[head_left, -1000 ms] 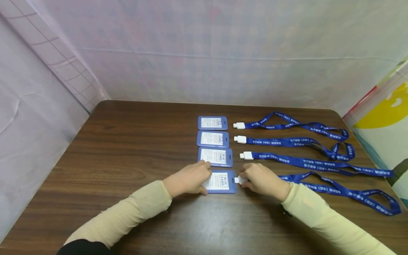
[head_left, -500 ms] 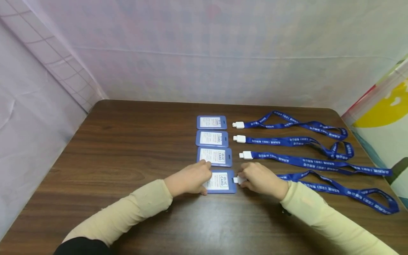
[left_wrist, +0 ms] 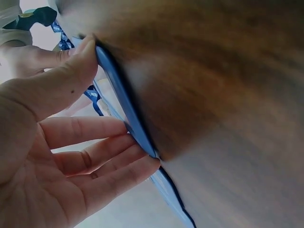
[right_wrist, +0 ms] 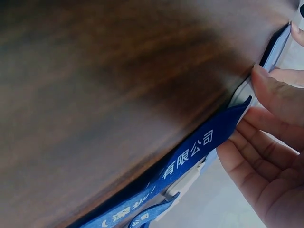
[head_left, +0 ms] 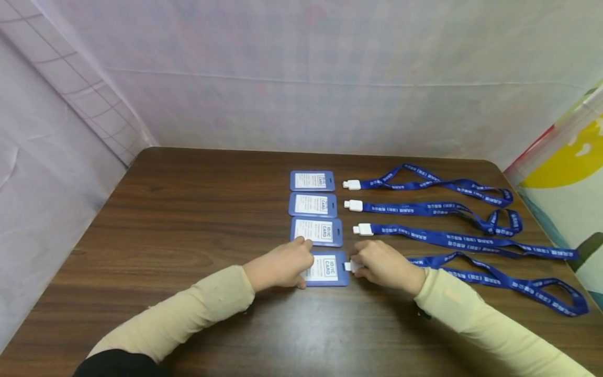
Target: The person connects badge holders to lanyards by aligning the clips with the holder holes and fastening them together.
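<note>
Nearest to me lies a blue badge holder (head_left: pixel 326 268) with a white ID/IC card in it. My left hand (head_left: pixel 282 263) grips its left end, thumb on the near edge and fingers on the far side. In the left wrist view the thumb and fingers (left_wrist: pixel 90 159) meet the holder's blue rim (left_wrist: pixel 121 92). My right hand (head_left: pixel 385 266) pinches the white clip (head_left: pixel 350 266) of a blue lanyard (head_left: pixel 499 281); the clip's tip is right at the holder's slotted end. In the right wrist view the thumb (right_wrist: pixel 278 95) presses on the clip (right_wrist: pixel 242 95), whose strap trails off.
Beyond lie several more badge holders in a column, including one (head_left: pixel 317 231) close to my left fingers. Each faces a white-clipped lanyard, such as the nearest of them (head_left: pixel 447 240). The brown wooden table (head_left: pixel 188 209) meets a pale cloth backdrop (head_left: pixel 301 104) at its far edge.
The clip's tip has shifted very slightly left against the holder's slotted end. Both hands keep the same hold, and the head view has drifted a little.
</note>
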Available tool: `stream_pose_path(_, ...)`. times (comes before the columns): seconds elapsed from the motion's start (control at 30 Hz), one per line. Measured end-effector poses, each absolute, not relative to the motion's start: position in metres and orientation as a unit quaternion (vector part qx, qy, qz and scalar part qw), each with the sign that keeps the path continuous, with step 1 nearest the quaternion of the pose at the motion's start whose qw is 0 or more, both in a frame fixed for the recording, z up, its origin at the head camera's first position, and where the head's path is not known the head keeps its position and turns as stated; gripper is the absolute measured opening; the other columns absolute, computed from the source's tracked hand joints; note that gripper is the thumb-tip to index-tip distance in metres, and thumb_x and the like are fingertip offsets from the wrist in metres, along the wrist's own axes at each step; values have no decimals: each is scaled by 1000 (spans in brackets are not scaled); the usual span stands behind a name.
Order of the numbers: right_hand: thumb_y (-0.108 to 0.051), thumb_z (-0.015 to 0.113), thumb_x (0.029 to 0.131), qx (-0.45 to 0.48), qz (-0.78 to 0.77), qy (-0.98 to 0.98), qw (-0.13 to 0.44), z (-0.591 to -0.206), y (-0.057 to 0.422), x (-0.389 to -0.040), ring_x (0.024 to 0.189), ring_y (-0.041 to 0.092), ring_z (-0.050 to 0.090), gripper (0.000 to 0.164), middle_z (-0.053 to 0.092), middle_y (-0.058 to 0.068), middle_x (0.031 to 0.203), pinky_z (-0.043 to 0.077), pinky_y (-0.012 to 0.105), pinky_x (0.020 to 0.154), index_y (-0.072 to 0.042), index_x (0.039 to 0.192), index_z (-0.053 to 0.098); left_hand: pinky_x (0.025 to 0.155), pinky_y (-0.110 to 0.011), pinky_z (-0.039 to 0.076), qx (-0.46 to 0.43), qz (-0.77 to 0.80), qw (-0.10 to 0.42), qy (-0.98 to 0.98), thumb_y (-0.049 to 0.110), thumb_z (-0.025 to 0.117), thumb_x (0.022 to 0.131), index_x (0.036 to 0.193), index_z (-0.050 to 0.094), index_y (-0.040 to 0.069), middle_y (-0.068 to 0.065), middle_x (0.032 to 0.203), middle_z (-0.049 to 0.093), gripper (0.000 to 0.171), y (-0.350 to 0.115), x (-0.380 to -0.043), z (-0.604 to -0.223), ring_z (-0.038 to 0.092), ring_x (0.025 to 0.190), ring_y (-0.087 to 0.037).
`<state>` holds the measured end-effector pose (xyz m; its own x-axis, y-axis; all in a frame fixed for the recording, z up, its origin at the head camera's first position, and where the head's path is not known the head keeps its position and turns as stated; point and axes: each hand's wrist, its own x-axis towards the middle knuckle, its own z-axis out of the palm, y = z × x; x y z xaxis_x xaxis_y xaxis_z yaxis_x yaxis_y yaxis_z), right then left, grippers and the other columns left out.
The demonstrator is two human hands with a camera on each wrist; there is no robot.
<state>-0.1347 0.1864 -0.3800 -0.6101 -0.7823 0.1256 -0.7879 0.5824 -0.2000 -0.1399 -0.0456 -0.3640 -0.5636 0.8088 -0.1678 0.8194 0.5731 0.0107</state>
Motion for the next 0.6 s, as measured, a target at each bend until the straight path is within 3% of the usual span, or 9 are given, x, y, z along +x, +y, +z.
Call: stream_pose_path(0.6, -7, 77, 65, 447, 114, -887, 18, -381, 185, -134, 54, 9, 47, 15, 46, -3, 63, 43, 20, 49, -6, 67, 62, 66, -27, 43, 468, -37, 66, 880, 37, 79, 63, 72, 67, 11, -5, 79, 51, 30, -45, -139, -366, 44, 73, -18)
